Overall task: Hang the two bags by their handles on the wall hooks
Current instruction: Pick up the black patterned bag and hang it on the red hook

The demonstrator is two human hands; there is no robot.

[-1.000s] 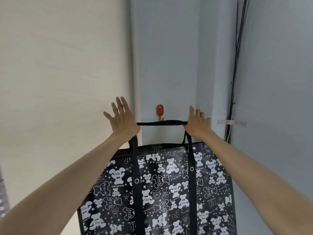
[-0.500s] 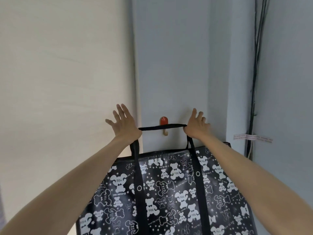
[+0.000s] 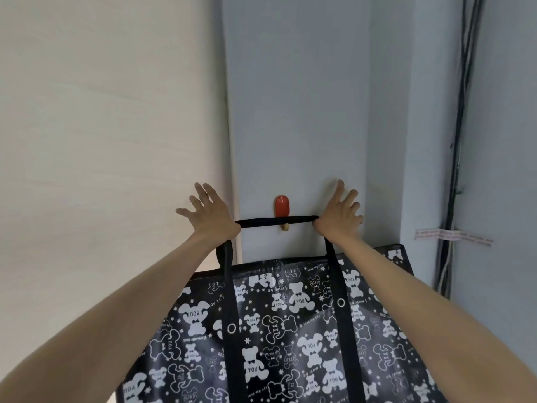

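A large black bag (image 3: 290,330) printed with white bears hangs in front of me against the pale blue wall. Its black strap handle (image 3: 276,221) is stretched level between my two hands. My left hand (image 3: 210,216) holds the strap's left end with fingers spread upward. My right hand (image 3: 338,216) holds the right end the same way, fingertips near the wall. The strap crosses the wall hook (image 3: 282,205), just under its red oval plate and above the wooden peg tip. Only one bag is in view.
A beige panel (image 3: 101,141) fills the left side and meets the blue wall beside my left hand. Black cables (image 3: 462,141) run down the corner at right, with a white taped label (image 3: 453,237) across them.
Both hands have lifted the strap toward the wall, from just below and in front of the hook to lying across it. The view has shifted closer.
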